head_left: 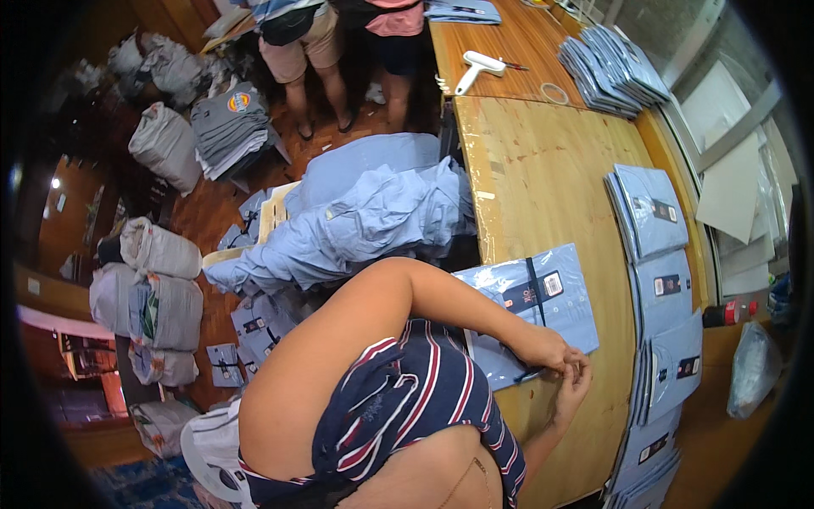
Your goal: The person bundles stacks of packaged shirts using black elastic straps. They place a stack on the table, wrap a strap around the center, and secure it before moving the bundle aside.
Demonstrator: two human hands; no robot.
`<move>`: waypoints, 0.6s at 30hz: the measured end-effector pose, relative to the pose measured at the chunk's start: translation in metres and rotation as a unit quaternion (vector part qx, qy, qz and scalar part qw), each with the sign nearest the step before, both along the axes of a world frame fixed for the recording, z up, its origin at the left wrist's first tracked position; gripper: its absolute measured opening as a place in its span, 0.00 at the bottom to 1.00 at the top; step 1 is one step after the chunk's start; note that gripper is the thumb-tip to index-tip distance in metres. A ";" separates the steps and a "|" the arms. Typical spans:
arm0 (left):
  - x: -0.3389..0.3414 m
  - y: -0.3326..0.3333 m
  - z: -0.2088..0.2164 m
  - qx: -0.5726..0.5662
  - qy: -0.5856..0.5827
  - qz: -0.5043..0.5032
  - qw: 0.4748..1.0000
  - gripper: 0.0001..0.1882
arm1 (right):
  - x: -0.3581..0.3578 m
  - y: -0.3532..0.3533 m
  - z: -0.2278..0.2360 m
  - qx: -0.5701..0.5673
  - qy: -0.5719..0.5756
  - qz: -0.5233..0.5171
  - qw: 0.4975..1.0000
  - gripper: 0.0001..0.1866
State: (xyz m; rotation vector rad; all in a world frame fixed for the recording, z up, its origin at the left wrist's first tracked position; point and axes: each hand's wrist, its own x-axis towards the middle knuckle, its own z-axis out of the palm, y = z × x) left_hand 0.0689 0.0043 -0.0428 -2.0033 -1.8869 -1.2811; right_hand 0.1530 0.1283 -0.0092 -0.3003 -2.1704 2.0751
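Both hands, left hand (pixel 543 346) and right hand (pixel 575 386), pinch the lower edge of a bagged blue shirt (pixel 530 310) lying on the counter (pixel 543 178) at centre frame.

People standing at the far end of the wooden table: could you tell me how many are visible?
2, both seen only from the waist down: one in beige shorts, one in dark shorts beside them. Others may be hidden.

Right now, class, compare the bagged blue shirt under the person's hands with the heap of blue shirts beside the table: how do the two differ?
The bagged shirt lies flat and neatly folded on the wooden table; the heap is loose and crumpled beside the table. The bagged shirt is in clear plastic with a dark band and tag; the heap shows no wrapping. Both hands, left and right, meet at the bagged shirt's lower edge; nobody touches the heap. Both are light blue.
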 end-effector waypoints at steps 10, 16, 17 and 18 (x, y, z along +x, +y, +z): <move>-0.005 -0.009 0.001 0.104 0.048 0.076 0.990 0.06 | 0.001 0.026 -0.007 0.361 0.057 0.107 0.925 0.08; -0.024 -0.028 -0.002 0.010 -0.193 0.090 0.977 0.05 | 0.034 0.056 -0.055 0.381 -0.033 0.007 0.924 0.04; -0.023 -0.025 0.001 -0.021 -0.187 0.082 0.979 0.07 | 0.040 0.049 -0.053 0.378 -0.045 -0.001 0.925 0.04; -0.020 -0.017 0.000 -0.051 -0.181 0.062 0.980 0.08 | 0.041 0.043 -0.052 0.358 -0.053 0.000 0.932 0.04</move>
